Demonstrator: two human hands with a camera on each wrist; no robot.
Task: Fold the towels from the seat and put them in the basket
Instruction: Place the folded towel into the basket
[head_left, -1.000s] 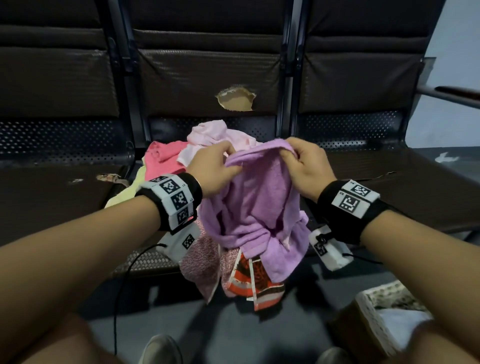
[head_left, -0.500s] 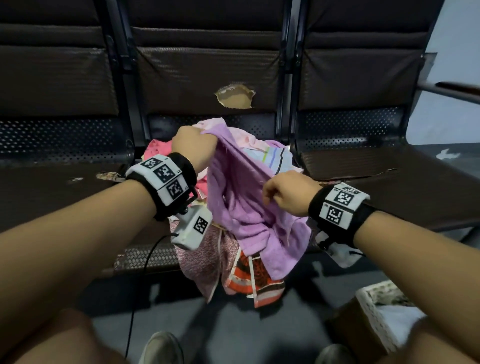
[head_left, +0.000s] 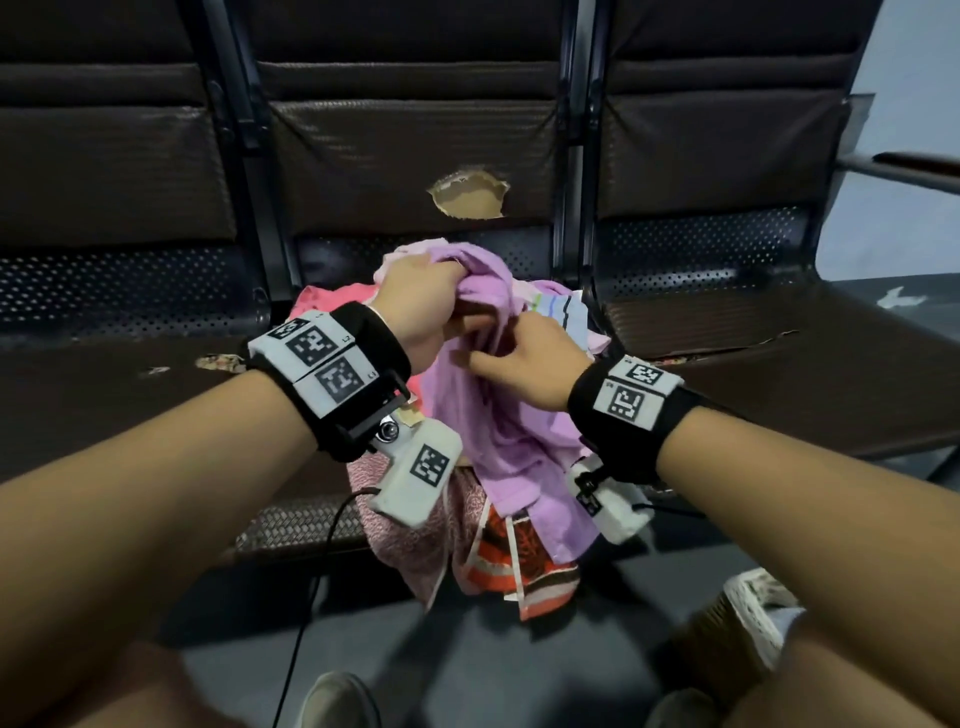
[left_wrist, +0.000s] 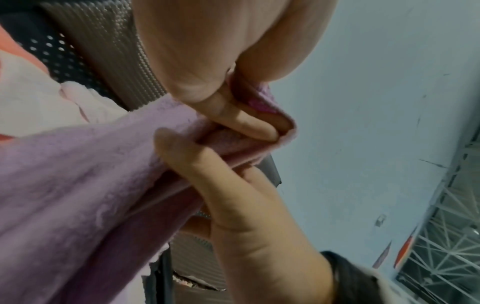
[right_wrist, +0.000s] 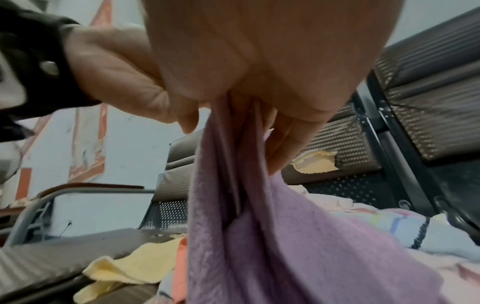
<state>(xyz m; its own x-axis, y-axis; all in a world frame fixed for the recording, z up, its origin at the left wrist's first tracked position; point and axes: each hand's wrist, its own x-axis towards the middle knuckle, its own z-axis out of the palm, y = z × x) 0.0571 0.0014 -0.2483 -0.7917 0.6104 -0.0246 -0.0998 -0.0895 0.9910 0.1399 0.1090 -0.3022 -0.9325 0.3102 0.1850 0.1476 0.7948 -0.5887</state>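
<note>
The person's left hand (head_left: 423, 299) is gripping the top edge of a lilac terry towel (head_left: 498, 441), its fingers (left_wrist: 249, 123) curling round a bunched fold of the hem and lifting it over the middle seat (head_left: 291, 519) of a row of dark metal seats. The right hand (head_left: 524, 358) is pinching the same towel just below, thumb and fingertips closing on a gathered pleat, so both grips are closed on the cloth and lie almost touching. The towel is hanging in soft vertical creases, fluffy and plain, its lower end draping past the seat's front edge. Beneath and behind it a heap of other towels is lying on the seat: a coral one (head_left: 311, 306), a pale pink one (right_wrist: 462, 273), a striped pastel one (head_left: 558, 312), a yellow one (right_wrist: 130, 267), and an orange patterned cloth (head_left: 514, 551) dangling off the edge. A white woven basket (head_left: 753, 613) is standing on the floor at the lower right, well apart from the towel.
</note>
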